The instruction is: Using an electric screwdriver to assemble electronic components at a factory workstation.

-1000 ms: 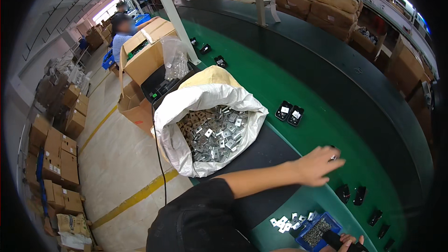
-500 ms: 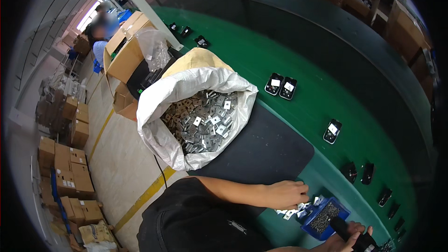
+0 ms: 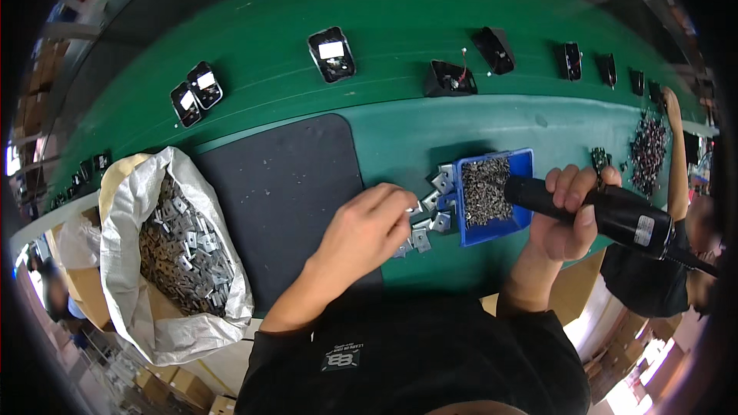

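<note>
My right hand (image 3: 573,211) grips a black electric screwdriver (image 3: 626,219), held sideways with its front end over a blue bin (image 3: 520,224). Small screws (image 3: 484,192) fill much of that bin; the screwdriver's bit cannot be made out. Left of the bin, silvery metal plates with holes (image 3: 420,240) lie loosely on the green bench. My left hand (image 3: 365,230) is at their near-left edge, fingers curled and pinched. At its fingertips shows the edge of one metal plate (image 3: 415,208), partly hidden by the fingers.
A white woven sack (image 3: 127,261) of metal plates stands at the left, beside a black mat (image 3: 284,192). Black housings (image 3: 332,54) lie along the green conveyor (image 3: 261,31). Dark small parts (image 3: 648,150) are heaped at the right, where another person's arm (image 3: 676,161) reaches in.
The view has swung right and down, showing more bench. My left hand stays by the metal plates, its fingers drawn in. The right hand still holds the screwdriver by the bin.
</note>
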`<action>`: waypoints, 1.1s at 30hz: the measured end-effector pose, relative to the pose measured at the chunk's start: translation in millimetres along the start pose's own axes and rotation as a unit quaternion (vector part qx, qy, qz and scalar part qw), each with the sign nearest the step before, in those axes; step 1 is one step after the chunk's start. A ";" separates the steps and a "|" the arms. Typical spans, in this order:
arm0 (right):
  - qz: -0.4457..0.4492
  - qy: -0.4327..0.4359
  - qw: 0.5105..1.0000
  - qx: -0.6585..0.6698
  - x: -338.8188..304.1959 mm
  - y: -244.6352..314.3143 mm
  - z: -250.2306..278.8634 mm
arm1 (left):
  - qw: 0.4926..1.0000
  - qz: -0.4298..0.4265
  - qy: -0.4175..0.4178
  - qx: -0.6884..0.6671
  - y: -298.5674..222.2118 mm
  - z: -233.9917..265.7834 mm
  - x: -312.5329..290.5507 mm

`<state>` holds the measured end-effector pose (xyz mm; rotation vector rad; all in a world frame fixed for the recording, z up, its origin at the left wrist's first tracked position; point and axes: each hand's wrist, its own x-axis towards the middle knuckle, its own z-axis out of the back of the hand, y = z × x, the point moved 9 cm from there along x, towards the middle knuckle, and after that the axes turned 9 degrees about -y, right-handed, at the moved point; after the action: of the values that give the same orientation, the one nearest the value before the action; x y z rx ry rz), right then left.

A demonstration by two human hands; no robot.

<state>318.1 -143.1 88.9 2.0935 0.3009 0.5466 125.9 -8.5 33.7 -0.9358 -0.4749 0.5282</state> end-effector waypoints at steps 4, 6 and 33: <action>0.003 0.042 0.999 -0.007 0.9 1.3 -7.1 | 0.989 -0.078 -0.013 0.129 -2.6 10.8 7.8; 0.007 0.059 0.998 -0.003 1.6 2.2 -10.4 | 0.981 -0.073 -0.022 0.180 1.5 16.8 7.8; -0.050 0.027 0.998 -0.004 1.5 -3.4 -1.8 | 0.993 0.072 -0.092 -0.017 42.5 -15.5 131.8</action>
<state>318.5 -139.3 87.3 2.0475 0.4308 0.5437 228.0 83.2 9.9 -0.9637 -0.5870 0.7446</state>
